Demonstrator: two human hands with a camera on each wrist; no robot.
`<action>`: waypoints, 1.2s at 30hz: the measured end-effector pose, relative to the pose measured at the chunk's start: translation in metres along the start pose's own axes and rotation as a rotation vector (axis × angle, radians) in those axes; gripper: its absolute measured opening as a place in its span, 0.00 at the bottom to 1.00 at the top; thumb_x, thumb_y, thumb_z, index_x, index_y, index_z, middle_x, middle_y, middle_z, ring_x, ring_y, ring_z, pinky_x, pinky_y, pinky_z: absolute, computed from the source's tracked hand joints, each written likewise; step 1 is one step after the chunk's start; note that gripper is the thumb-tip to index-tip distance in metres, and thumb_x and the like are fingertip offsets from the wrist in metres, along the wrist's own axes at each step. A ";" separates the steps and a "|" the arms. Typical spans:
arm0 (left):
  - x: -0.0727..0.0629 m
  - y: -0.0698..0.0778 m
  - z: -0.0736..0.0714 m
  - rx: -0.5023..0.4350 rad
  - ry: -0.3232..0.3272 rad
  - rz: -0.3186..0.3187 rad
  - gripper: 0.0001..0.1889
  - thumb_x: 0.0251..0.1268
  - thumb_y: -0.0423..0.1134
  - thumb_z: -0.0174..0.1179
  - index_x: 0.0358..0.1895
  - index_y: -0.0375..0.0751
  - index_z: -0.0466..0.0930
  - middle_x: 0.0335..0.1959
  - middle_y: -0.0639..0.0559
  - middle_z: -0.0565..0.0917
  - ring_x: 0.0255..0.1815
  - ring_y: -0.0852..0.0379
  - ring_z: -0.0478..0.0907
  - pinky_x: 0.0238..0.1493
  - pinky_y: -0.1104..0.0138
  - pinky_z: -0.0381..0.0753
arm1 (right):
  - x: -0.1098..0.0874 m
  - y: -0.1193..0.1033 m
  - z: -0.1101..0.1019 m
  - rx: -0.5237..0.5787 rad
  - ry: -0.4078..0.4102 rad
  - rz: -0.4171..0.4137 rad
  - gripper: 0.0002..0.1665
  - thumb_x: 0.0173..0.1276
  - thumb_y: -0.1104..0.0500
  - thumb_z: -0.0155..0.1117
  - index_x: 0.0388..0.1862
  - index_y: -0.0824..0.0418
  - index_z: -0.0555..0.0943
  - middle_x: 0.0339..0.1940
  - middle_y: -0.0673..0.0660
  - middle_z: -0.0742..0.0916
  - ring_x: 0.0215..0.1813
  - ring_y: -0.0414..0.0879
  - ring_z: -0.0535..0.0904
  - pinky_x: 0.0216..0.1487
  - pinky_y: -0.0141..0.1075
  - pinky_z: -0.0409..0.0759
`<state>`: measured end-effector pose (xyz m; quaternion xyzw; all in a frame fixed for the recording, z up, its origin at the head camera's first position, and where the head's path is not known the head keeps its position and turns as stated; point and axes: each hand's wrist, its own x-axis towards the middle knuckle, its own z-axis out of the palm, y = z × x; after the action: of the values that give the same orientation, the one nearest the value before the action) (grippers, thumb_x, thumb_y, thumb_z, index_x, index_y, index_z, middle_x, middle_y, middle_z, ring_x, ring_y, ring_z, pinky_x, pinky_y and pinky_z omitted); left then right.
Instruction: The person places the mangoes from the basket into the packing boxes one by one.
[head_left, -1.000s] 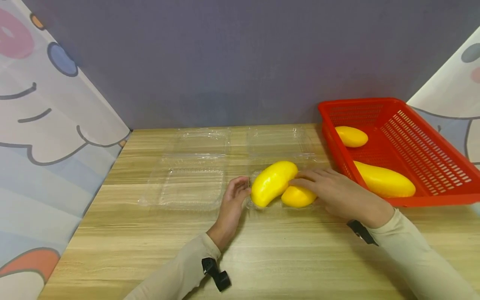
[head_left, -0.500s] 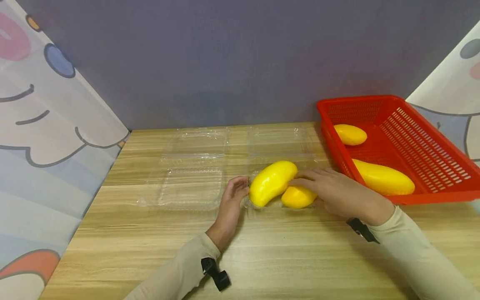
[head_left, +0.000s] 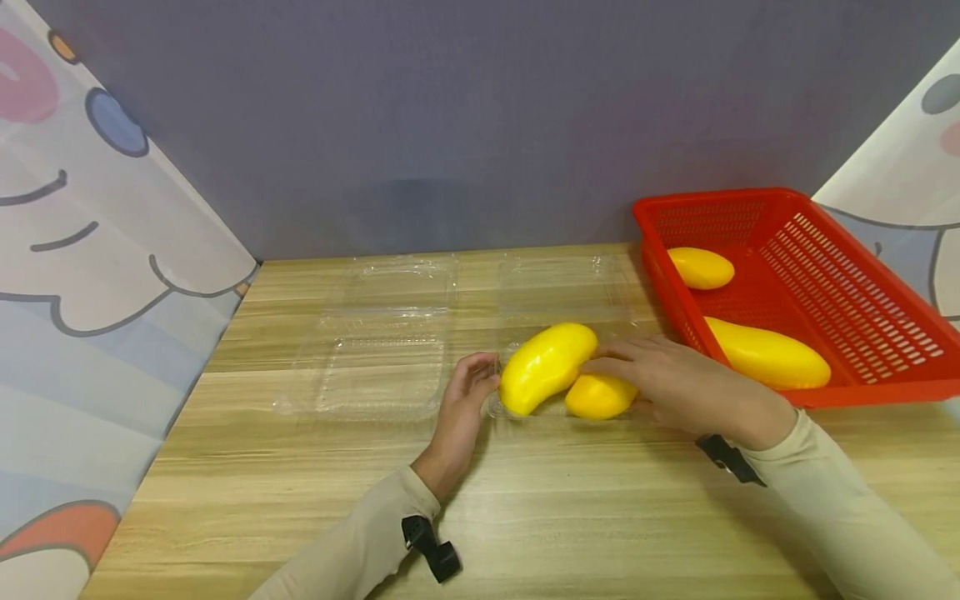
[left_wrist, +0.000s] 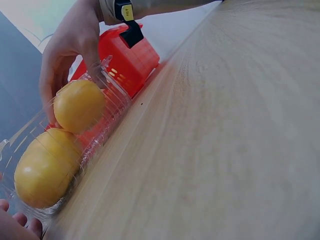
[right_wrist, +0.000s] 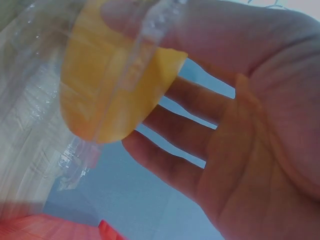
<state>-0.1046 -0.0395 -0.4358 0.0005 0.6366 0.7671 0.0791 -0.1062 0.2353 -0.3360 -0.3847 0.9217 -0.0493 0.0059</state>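
Note:
Two yellow mangoes lie in the tray half of a clear plastic clamshell container (head_left: 562, 287). My right hand (head_left: 663, 379) grips the smaller mango (head_left: 600, 397) at the container's right side, its thumb on the near side and its fingers on the far side. The larger mango (head_left: 547, 367) lies slantwise at the left, against the smaller one. With curled fingers, my left hand (head_left: 465, 400) holds the container's left edge. In the left wrist view, both mangoes show through the clear wall. The right wrist view shows the smaller mango (right_wrist: 115, 95) between thumb and fingers.
Left of the hands, a second clear clamshell container (head_left: 386, 375) lies open on the wooden table (head_left: 525, 517). A red basket (head_left: 795, 400) at the right holds a small mango (head_left: 702, 268) and a larger one (head_left: 768, 357). A grey wall (head_left: 450, 125) stands behind.
The right hand and the smaller mango have shifted very slightly right and toward the person. The larger mango has barely moved, and the left hand stays in place.

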 end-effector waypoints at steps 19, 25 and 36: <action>0.002 0.001 0.001 0.006 0.008 0.005 0.19 0.73 0.35 0.51 0.65 0.37 0.68 0.71 0.44 0.70 0.76 0.46 0.62 0.79 0.49 0.56 | 0.000 0.002 -0.001 0.022 -0.025 0.029 0.40 0.45 0.62 0.84 0.60 0.56 0.79 0.60 0.55 0.84 0.62 0.56 0.80 0.63 0.54 0.78; 0.002 0.000 0.001 0.003 0.006 0.005 0.19 0.73 0.34 0.51 0.65 0.37 0.67 0.71 0.44 0.70 0.77 0.46 0.61 0.80 0.49 0.55 | 0.001 0.003 0.001 0.044 -0.035 0.052 0.40 0.45 0.63 0.83 0.60 0.54 0.78 0.61 0.54 0.84 0.63 0.54 0.80 0.62 0.52 0.80; 0.002 0.001 0.002 0.004 0.016 0.005 0.19 0.73 0.35 0.51 0.65 0.38 0.68 0.70 0.44 0.70 0.76 0.46 0.62 0.79 0.49 0.57 | 0.001 0.007 0.003 0.052 -0.017 0.022 0.41 0.45 0.66 0.82 0.60 0.52 0.76 0.60 0.51 0.82 0.61 0.50 0.80 0.58 0.48 0.82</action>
<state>-0.1069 -0.0378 -0.4353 -0.0038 0.6389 0.7659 0.0722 -0.1113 0.2394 -0.3396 -0.3745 0.9243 -0.0696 0.0244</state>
